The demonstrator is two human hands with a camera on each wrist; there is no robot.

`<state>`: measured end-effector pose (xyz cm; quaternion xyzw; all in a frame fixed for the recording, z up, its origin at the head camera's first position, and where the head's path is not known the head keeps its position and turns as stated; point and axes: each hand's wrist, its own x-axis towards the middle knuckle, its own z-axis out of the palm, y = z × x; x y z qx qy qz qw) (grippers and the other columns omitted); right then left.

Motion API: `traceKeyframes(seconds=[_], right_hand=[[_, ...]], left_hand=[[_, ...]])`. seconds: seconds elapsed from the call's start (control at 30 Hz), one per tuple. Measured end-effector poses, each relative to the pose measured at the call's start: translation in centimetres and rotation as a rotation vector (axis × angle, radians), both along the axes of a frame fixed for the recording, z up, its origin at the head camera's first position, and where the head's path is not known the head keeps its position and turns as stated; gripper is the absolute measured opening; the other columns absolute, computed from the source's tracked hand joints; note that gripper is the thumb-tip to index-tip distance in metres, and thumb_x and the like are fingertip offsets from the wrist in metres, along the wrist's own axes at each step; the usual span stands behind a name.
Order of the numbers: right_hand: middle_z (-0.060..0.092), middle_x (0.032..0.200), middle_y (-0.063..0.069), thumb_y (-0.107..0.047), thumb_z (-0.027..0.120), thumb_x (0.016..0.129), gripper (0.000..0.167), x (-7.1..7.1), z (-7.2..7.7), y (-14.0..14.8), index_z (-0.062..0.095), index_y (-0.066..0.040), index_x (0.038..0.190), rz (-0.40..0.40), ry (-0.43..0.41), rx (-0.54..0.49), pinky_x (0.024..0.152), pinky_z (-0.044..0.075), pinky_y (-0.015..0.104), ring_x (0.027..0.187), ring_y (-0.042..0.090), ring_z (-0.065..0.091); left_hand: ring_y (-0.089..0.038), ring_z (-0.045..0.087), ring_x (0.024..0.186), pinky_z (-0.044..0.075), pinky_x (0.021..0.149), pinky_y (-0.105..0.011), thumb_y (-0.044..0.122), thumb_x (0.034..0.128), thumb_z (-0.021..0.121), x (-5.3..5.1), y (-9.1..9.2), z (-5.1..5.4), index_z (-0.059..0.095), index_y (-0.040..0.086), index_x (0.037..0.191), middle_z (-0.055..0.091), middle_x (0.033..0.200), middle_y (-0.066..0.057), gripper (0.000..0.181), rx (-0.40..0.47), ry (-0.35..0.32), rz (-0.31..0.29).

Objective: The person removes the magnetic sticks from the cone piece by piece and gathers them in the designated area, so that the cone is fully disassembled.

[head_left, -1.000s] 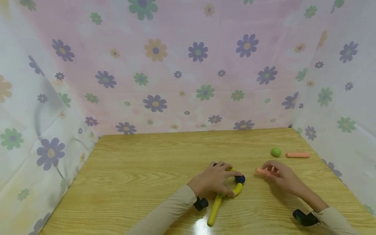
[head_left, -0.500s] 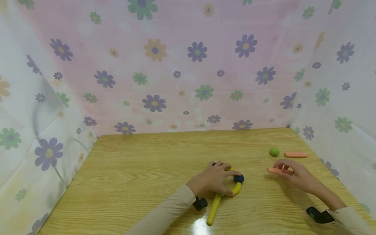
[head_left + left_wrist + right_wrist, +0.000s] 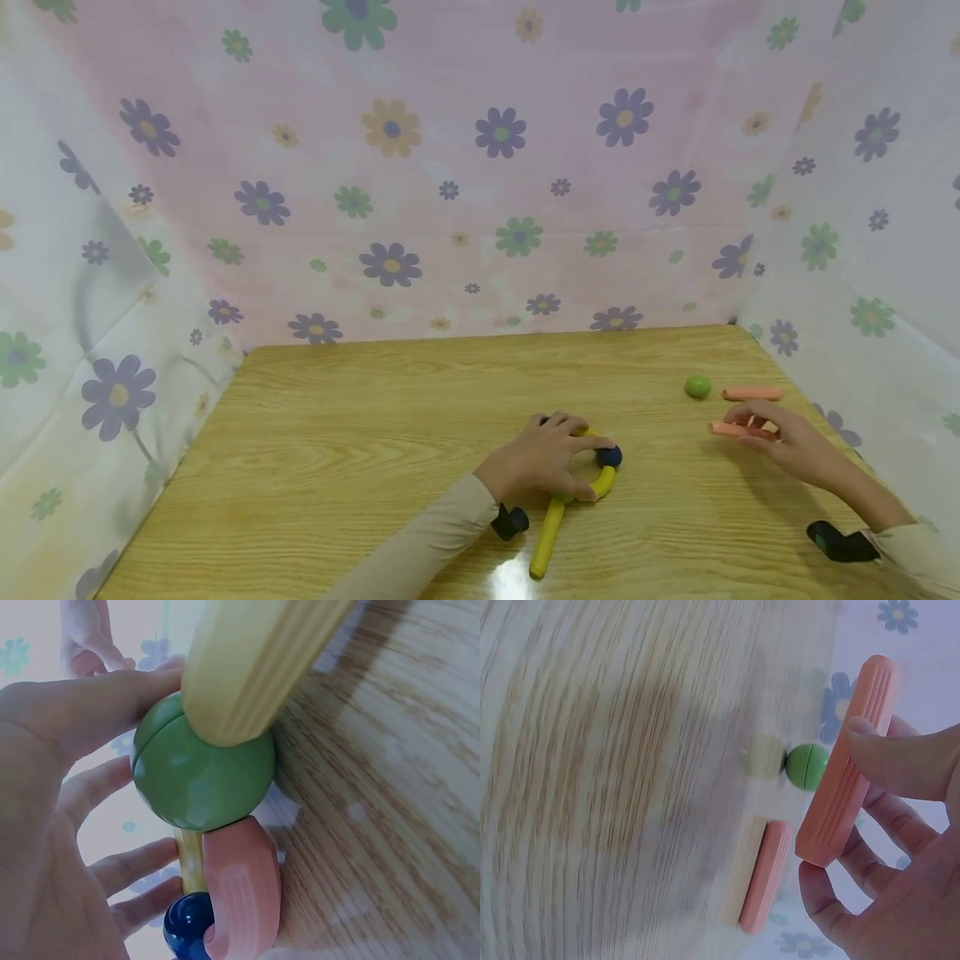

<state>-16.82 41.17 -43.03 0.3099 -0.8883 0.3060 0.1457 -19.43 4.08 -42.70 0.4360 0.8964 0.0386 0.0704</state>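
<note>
My left hand (image 3: 542, 458) holds a ring of magnetic building rods and balls flat on the table. Its thumb lies against a green ball (image 3: 202, 780); a finger touches a dark blue ball (image 3: 610, 456). Part of the ring, under the palm, is hidden in the head view. A yellow curved rod (image 3: 603, 483) and a pink curved rod (image 3: 244, 892) belong to it, and a straight yellow rod (image 3: 547, 537) sticks out toward me. On the right, my right hand (image 3: 798, 448) pinches a straight pink rod (image 3: 847, 765) between thumb and fingers, raised above the table.
Beyond the right hand, a loose green ball (image 3: 698, 386) and a second straight pink rod (image 3: 752, 393) lie on the wooden table (image 3: 360, 417). Flower-patterned cloth (image 3: 450, 167) stands around the back and sides.
My right hand has moved to the right and slightly away from me, carrying the pink rod farther from the ring. The left hand stays on the ring.
</note>
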Motion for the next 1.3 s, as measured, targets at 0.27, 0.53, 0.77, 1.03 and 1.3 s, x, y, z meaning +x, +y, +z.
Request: traceKeyframes(seconds=[0.27,0.53,0.77,1.03,1.3], right_hand=[[0.045,0.129,-0.021,0.021,0.066,0.073,0.039,-0.5,0.0,1.9,0.062,-0.007,0.099,0.03,0.034,-0.002,0.064,0.04,0.019,0.082,0.007,0.05],[0.057,0.097,-0.004,0.008,0.064,0.084,0.023,-1.0,0.1,4.2,0.063,-0.008,0.1,-0.13,-0.027,0.086,0.054,0.043,0.025,0.075,0.006,0.053],[0.062,0.103,-0.003,0.008,0.063,0.086,0.022,-2.3,-1.0,5.6,0.065,-0.01,0.097,-0.109,-0.061,0.092,0.056,0.041,0.024,0.073,0.007,0.052],[0.062,0.093,0.011,0.01,0.065,0.082,0.023,-3.3,-1.6,6.5,0.064,-0.011,0.091,-0.153,-0.091,0.138,0.052,0.041,0.026,0.07,0.006,0.052],[0.067,0.113,0.007,0.001,0.065,0.087,0.018,-4.0,-1.6,5.9,0.068,-0.016,0.083,-0.217,-0.143,0.127,0.046,0.034,0.025,0.065,0.009,0.049]], left_hand=[[-0.015,0.032,0.133,0.032,0.102,-0.044,0.067,0.0808,0.057,0.1,0.0,0.2,0.03,0.049,0.144,0.037,0.145,0.005,0.071,0.013,0.004,-0.001],[-0.016,0.032,0.133,0.032,0.102,-0.044,0.068,0.0803,0.057,0.1,0.1,0.0,0.03,0.049,0.143,0.038,0.144,0.006,0.071,0.02,0.014,0.0],[-0.016,0.032,0.132,0.032,0.102,-0.044,0.069,0.0796,0.056,0.0,0.2,-0.4,0.03,0.05,0.144,0.038,0.144,0.006,0.072,0.02,0.031,0.009],[-0.016,0.032,0.133,0.032,0.102,-0.045,0.07,0.0799,0.055,0.0,0.2,-0.3,0.028,0.05,0.144,0.037,0.145,0.006,0.072,0.014,0.01,0.001],[-0.016,0.033,0.132,0.032,0.102,-0.044,0.069,0.0795,0.056,-0.1,0.2,-0.3,0.03,0.05,0.143,0.037,0.144,0.006,0.072,0.021,0.018,0.007]])
